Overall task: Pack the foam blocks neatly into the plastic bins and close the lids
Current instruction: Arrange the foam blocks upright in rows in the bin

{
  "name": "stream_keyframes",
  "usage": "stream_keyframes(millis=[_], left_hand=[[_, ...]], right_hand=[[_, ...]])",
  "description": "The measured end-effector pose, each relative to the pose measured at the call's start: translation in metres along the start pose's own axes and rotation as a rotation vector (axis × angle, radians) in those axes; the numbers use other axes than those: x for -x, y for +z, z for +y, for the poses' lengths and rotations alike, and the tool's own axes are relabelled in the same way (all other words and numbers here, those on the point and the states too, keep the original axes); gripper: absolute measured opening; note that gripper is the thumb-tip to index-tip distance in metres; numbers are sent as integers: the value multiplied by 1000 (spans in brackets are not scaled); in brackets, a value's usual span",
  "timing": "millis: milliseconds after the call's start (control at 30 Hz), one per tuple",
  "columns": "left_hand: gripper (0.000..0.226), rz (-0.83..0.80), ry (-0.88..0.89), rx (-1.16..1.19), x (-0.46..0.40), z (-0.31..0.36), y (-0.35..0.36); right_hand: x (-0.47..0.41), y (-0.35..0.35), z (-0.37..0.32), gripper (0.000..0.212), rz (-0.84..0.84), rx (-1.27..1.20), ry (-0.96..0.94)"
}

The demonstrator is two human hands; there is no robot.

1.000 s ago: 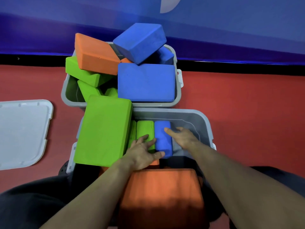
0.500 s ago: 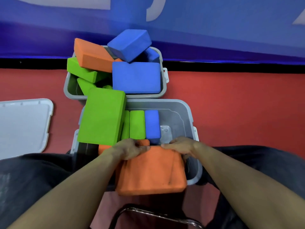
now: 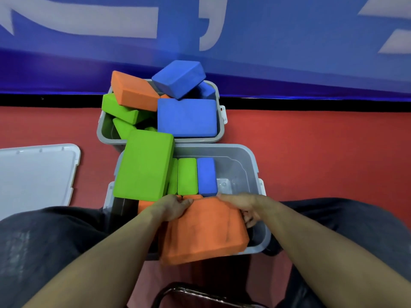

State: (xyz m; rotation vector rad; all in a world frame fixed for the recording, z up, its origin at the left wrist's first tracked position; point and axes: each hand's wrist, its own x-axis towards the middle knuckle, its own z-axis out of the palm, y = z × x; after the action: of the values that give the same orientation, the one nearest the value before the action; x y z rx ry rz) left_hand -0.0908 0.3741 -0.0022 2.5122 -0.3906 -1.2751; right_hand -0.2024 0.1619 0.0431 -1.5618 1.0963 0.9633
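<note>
Both hands are grasping the large orange foam block (image 3: 204,230) over the near end of the near grey plastic bin (image 3: 251,161). The left hand (image 3: 172,207) is gripping its far left corner with fingers curled over the top edge, and the right hand (image 3: 242,206) is holding the far right corner, fingers wrapping down the right side. The block is lying broad face up, slightly tilted, its long axis running roughly toward the person, and its near edge is overhanging the bin's near rim.

Inside this bin, a narrow green block (image 3: 187,176) and a blue block (image 3: 206,176) are standing on edge side by side, long axes pointing away from the person, touching each other. A big green block (image 3: 143,166) is leaning over the bin's left rim, partly covering another green one. The right part of the bin's floor is showing bare grey plastic. Part of another orange block (image 3: 144,205) is peeking out just left of the left hand.

Beyond, the far grey bin (image 3: 104,132) is holding a loose heap: a flat blue block (image 3: 186,117), a tilted blue block (image 3: 179,77) on top, a slanted orange block (image 3: 131,91), and green ones beneath. A white lid (image 3: 35,174) is lying on the red floor (image 3: 322,152) to the left.
</note>
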Motion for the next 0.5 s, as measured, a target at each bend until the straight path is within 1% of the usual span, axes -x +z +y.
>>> stream_keyframes(millis=[67, 133, 167, 200, 267, 300, 333, 400, 467, 500], left_hand=[[78, 66, -18, 36, 2, 5, -7], [80, 105, -18, 111, 1, 8, -13], [80, 117, -18, 162, 2, 11, -16], [79, 138, -15, 212, 2, 14, -19], [77, 206, -20, 313, 5, 23, -23], [79, 256, -35, 358, 8, 27, -26], [82, 302, -51, 396, 11, 34, -28], [87, 337, -78, 486, 18, 46, -33], [101, 343, -106, 548, 30, 63, -40], [108, 360, -82, 557, 36, 72, -45]], right_hand=[[5, -8, -4, 105, 68, -58, -79], [7, -24, -11, 115, 146, -124, -172], [15, -32, -17, 110, 174, -162, -226], [26, -39, -22, 98, 185, -195, -269], [54, -46, -33, 67, 154, -232, -329], [63, -49, -36, 59, 145, -240, -354], [71, -54, -39, 57, 152, -252, -392], [78, -57, -42, 64, 191, -322, -469], [80, -61, -43, 76, 291, -401, -545], [80, -62, -44, 78, 340, -431, -562]])
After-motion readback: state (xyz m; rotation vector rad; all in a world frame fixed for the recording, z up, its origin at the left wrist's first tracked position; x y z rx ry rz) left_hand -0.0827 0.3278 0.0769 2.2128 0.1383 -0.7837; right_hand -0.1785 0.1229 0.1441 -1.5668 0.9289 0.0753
